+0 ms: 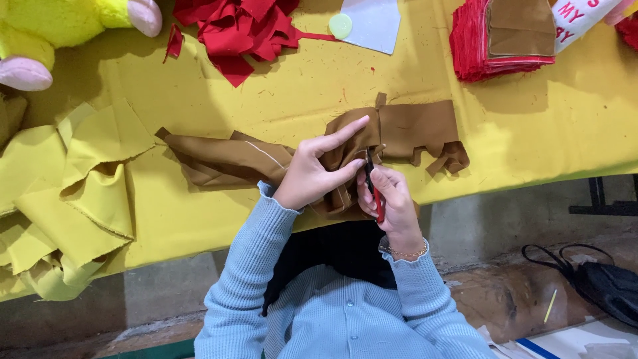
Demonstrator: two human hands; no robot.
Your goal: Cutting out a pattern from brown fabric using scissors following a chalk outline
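Nearest to me, pale blue ribbed knit sleeves (332,312) are framing the view as I am working at the edge of a table draped in yellow cloth (545,126). My left hand (312,174) is pinching a fold of the brown woven fabric piece (412,129) between thumb and middle finger, with the index finger stretched out along the top of the fold. My right hand (395,203) is closed around small red-handled snips (373,186), their dark blades meeting the fabric just beside my left fingertips. I judge that I am trimming the brown piece along its edge; the next cut is calling for the fold to be held taut and my left fingers kept out of the blades' way. Cut yellow fabric panels (80,193) are lying to the left, crumpled red fabric scraps (239,30) and a stack of red cut pieces (498,40) farther back.
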